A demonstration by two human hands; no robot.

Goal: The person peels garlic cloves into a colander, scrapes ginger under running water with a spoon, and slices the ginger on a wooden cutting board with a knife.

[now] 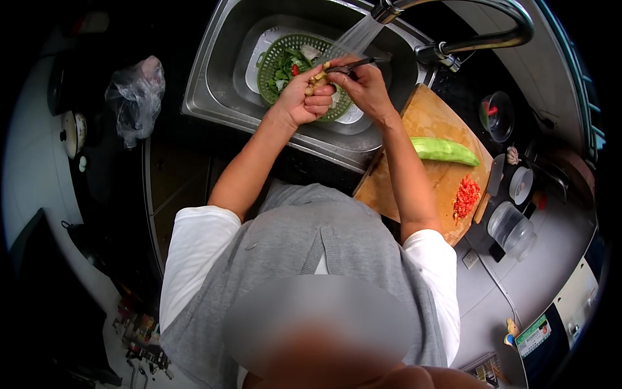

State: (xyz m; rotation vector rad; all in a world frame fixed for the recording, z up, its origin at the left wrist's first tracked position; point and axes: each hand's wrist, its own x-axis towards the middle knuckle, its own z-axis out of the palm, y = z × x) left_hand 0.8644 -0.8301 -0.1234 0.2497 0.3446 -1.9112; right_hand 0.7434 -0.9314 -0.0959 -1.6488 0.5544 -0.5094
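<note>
From here I see the left hand closed around a knobbly, pale-yellow piece, probably ginger, above the round green plastic colander in the steel sink. The right hand grips a dark, slender tool at it. Peeling or trimming seems under way; the next stroke calls for fingertips clear of the tool.
</note>
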